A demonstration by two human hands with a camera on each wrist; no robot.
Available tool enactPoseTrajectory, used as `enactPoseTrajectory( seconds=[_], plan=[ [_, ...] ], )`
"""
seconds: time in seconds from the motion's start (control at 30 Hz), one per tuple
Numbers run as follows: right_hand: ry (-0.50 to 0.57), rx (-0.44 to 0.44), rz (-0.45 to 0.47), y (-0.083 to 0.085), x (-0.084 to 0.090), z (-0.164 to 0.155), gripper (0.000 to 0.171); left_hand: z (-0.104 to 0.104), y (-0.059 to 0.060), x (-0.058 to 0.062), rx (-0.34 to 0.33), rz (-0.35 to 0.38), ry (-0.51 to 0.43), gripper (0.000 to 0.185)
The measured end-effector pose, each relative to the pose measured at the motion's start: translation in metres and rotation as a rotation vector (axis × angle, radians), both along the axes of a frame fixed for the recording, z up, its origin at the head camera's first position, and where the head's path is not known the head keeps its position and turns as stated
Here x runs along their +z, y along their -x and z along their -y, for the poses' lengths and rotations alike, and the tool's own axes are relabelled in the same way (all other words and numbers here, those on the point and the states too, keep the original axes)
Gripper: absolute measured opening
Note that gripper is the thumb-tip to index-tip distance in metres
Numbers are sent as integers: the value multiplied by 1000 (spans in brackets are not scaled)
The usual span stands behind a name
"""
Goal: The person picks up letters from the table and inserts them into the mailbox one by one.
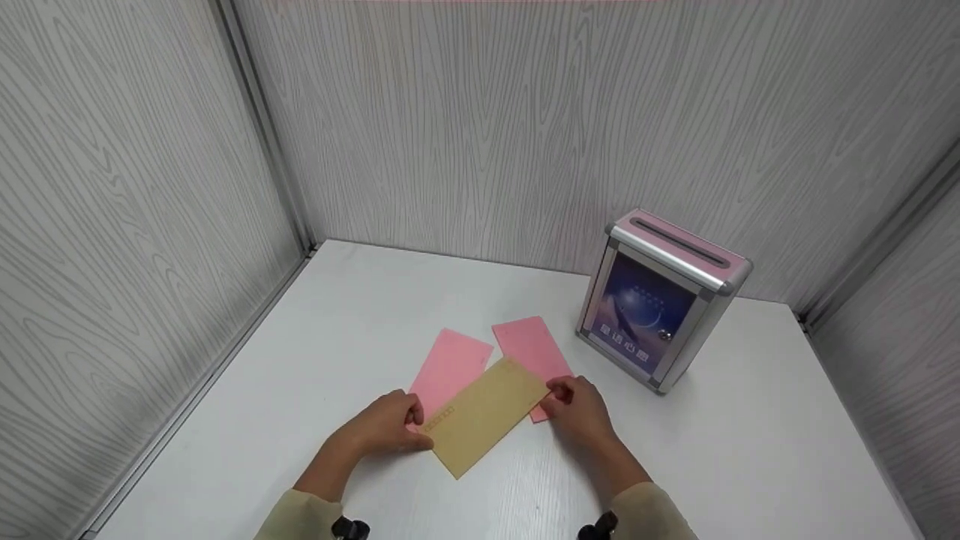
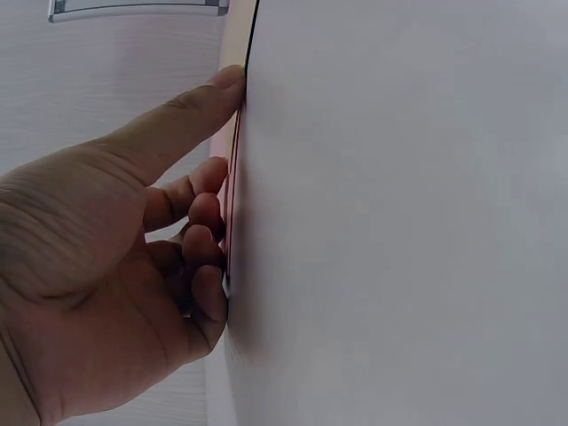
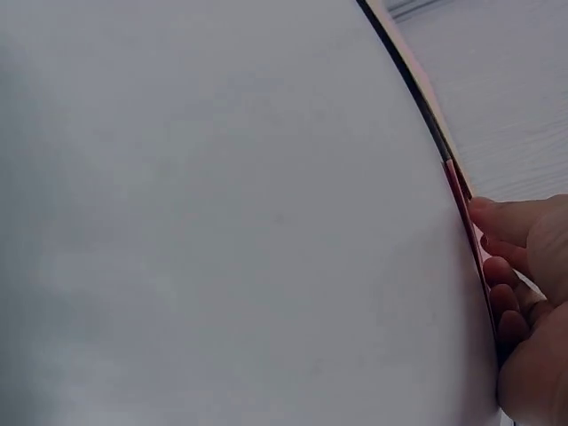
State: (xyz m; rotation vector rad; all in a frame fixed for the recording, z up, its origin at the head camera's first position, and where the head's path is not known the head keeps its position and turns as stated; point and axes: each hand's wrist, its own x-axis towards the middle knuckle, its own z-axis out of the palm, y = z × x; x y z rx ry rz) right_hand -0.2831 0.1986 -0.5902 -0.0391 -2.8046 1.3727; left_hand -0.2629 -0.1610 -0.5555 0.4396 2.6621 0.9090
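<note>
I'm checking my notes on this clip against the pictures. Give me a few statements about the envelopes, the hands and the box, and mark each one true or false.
1. Both hands hold the brown envelope, the left hand at its left end and the right hand at its right end. True.
2. The brown envelope lies under the pink envelopes. False: it lies on top of both the left pink envelope and the right pink envelope.
3. The box has a slot in its top. True.
4. The box stands left of the hands. False: it stands on the table to their right, farther back.
5. Three pink envelopes are on the table. False: two.
</note>
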Motion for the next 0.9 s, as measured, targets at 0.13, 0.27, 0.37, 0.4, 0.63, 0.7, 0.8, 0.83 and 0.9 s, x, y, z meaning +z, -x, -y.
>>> enactPoseTrajectory(
  seconds=[0.13,0.27,0.37,0.4,0.63,0.7,0.8,0.83,0.9],
  plan=[
    [108,-25,32,3,2,-1,22,-1,-1,0,5,4,-14,36],
    [207,-36,62,5,7,-4,20,-1,-1,1,2,4,-14,37],
    [241,-35,79,5,8,-7,17,-2,-1,1,1,9,-15,37],
    [245,-33,85,5,8,-8,16,-3,-1,1,2,12,-16,37],
    [291,-50,89,2,8,-12,10,-4,-2,0,19,38,-11,42],
    [311,-47,88,2,8,-13,11,-4,-3,0,17,39,-12,44],
    [354,-40,81,2,9,-14,14,-3,-3,-2,10,31,-17,43],
    [366,-37,78,2,10,-15,15,-3,-3,-2,3,23,-17,43],
    [386,-33,61,2,12,-14,16,-2,-3,-1,-5,8,-17,41]
  ],
)
